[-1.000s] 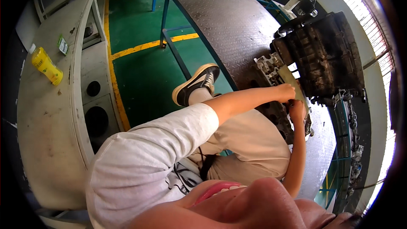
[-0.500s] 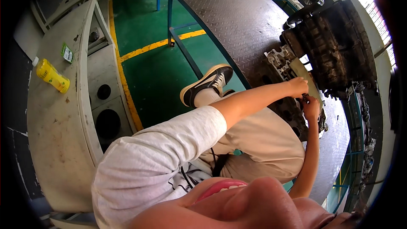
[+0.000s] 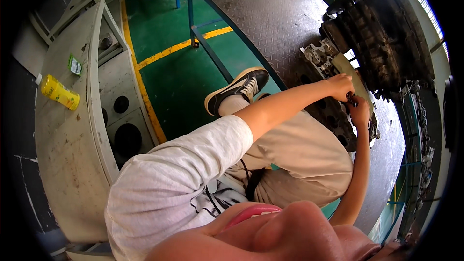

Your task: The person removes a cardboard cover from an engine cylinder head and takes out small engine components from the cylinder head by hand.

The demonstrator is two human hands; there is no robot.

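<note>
My left hand (image 3: 341, 87) and my right hand (image 3: 359, 111) are close together over a metal engine cylinder head (image 3: 323, 52) on the steel-topped bench. Both have their fingers closed around a small dark metal part (image 3: 352, 98), which shows between them. Its exact kind is too small to make out. My forearms cover part of the cylinder head. A flat tan piece (image 3: 346, 65) lies along its far side.
A large dark engine block (image 3: 386, 38) stands just beyond the cylinder head on the tread-plate bench (image 3: 261, 7). At left, a pale worktop (image 3: 65, 164) carries a yellow bottle (image 3: 59, 92) and a small green packet (image 3: 74, 65). My shoe (image 3: 237, 89) is beside the bench edge.
Both hands have shifted slightly, and a little more of the dark part shows between them. The view has tilted a bit. The bottle and engine pieces stay in place.
</note>
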